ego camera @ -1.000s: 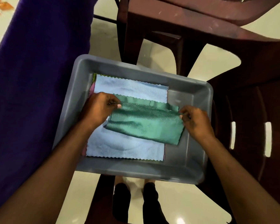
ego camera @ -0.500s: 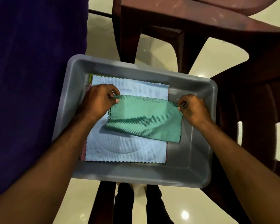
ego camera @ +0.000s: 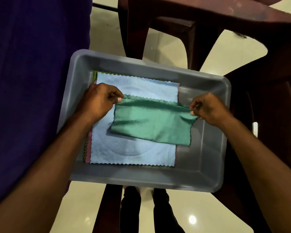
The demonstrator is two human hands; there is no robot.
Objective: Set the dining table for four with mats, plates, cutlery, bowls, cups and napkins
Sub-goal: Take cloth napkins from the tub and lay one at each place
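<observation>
**Green napkin pinched at both corners above the tub**

Glossy cream floor (ego camera: 84, 207) fills the bottom of the view, with the person's dark trouser legs (ego camera: 131, 209) beneath a grey tub (ego camera: 208, 165). Inside the tub lies a flat stack of cloths, a blue napkin (ego camera: 133, 153) on top, with pink and green edges showing at its left. Over it hangs a green napkin (ego camera: 151, 121), folded. The left hand (ego camera: 97, 101) pinches its upper left corner between thumb and fingers; the right hand (ego camera: 208, 109) pinches the upper right corner likewise. Purple cloth (ego camera: 32, 81) covers the left side. Beyond the tub stand dark brown chairs (ego camera: 200, 17).
</observation>
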